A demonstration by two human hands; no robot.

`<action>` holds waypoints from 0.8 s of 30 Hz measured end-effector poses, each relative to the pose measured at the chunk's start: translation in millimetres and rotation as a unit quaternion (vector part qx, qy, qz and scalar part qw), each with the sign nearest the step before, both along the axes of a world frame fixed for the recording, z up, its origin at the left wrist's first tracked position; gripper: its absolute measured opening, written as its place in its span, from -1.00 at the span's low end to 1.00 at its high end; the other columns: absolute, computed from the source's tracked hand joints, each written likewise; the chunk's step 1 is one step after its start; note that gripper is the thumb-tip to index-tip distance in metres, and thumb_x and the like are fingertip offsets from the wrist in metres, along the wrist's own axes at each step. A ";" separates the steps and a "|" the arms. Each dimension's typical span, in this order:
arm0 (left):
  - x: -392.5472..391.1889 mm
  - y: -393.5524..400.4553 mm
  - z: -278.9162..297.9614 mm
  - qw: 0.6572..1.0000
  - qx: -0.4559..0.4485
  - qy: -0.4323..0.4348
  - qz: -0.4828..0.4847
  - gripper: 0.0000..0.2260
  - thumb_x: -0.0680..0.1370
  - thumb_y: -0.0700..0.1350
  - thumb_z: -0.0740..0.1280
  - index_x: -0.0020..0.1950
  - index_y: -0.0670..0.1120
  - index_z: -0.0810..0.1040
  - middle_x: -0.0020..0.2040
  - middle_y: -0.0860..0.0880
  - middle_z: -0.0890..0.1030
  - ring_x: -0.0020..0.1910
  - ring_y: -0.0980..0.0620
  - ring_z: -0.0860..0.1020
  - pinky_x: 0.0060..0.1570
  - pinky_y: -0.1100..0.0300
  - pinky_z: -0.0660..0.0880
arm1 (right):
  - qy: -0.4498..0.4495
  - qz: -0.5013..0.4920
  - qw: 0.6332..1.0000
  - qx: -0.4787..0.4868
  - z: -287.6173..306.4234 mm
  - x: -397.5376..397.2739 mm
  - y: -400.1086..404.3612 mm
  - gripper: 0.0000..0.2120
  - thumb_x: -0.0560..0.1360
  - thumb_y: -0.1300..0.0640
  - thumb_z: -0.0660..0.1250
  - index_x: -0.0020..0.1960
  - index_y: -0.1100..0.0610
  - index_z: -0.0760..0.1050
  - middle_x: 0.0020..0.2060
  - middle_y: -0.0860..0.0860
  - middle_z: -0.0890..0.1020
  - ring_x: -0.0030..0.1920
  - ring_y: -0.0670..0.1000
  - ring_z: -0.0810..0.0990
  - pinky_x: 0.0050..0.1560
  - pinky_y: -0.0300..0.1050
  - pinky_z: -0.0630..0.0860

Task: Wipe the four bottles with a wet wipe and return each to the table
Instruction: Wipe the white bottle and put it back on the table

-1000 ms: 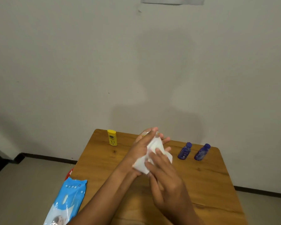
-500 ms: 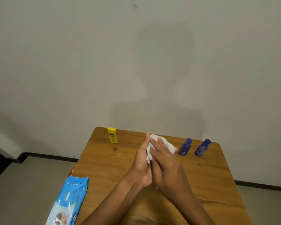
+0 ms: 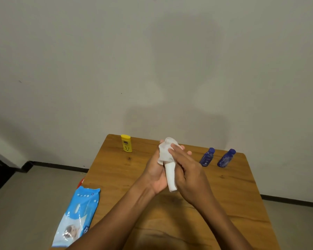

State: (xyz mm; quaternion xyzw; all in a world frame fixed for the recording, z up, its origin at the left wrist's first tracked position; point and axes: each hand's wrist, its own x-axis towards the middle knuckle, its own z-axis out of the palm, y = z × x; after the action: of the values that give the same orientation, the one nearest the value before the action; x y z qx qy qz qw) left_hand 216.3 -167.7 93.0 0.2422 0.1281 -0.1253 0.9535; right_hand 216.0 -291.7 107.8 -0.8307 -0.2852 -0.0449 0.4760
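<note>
A white bottle (image 3: 170,177) is held above the middle of the wooden bench (image 3: 229,192), clear of its surface, between both hands. The left hand (image 3: 156,175) cradles the bottle from the left, its grip curled round the body. The right hand (image 3: 188,175) covers the bottle from the right, its grip closed on a white wet wipe (image 3: 165,152) that is wrapped over the bottle's upper end; the fingertips (image 3: 173,147) press the wipe against the bottle. The lower end of the bottle protrudes bare below the wipe, pointing toward the camera. Contents of the white bottle cannot be determined, since its wall is opaque. A yellow bottle (image 3: 126,143) stands upright near the far left corner of the bench, well apart from the hands. Two dark blue bottles (image 3: 206,157) (image 3: 226,158) stand side by side near the far right edge, each with its cap on; their fill level cannot be read. A blue wet-wipe pack (image 3: 78,216) lies flat at the near left edge of the bench, partly overhanging it. A red object (image 3: 81,182) shows just behind the pack; its identity cannot be determined.
</note>
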 end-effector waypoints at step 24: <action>18.6 19.7 11.8 0.990 0.069 -0.013 0.120 -0.58 0.57 0.27 0.16 0.13 -0.05 0.48 -0.17 -0.08 0.60 -0.02 -0.12 0.65 0.07 -0.20 0.58 | -0.148 0.102 0.982 -0.056 -5.8 -50.6 -10.4 -0.69 0.42 0.29 0.20 0.05 0.16 0.65 0.13 0.01 0.67 0.33 -0.08 0.51 0.39 -0.07 0.41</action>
State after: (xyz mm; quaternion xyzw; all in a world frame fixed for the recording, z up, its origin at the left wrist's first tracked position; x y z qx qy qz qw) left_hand 234.9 -148.0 104.9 0.2920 0.1517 0.0019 0.9443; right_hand 165.4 -302.0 102.0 -0.8070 -0.4374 -0.1028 0.3832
